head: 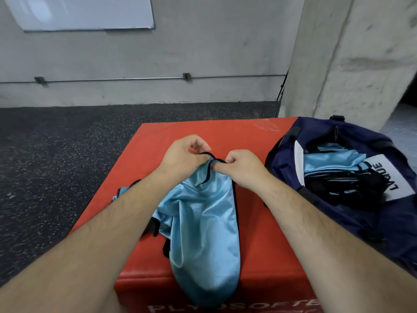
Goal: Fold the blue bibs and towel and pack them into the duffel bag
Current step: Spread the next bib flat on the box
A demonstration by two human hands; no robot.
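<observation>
Blue bib (203, 220) lies draped on the red box (259, 141), its near end hanging over the edge. Left hand (181, 155) and right hand (240, 168) both pinch the black-trimmed top hem, fingers curled tight. Step: lining up the first fold; next, match the edges. Bag (383, 222) open at right, folded bibs (334, 161) inside. Towel not visible; cloth (119, 193) under left forearm unclear.

One view only: head-worn, wide-angle, facing forward and down. Close over the red box (225, 134), bag (397, 233) at the right edge. Floor (67, 143) and wall (158, 59) lie farther off, filling the upper half.
</observation>
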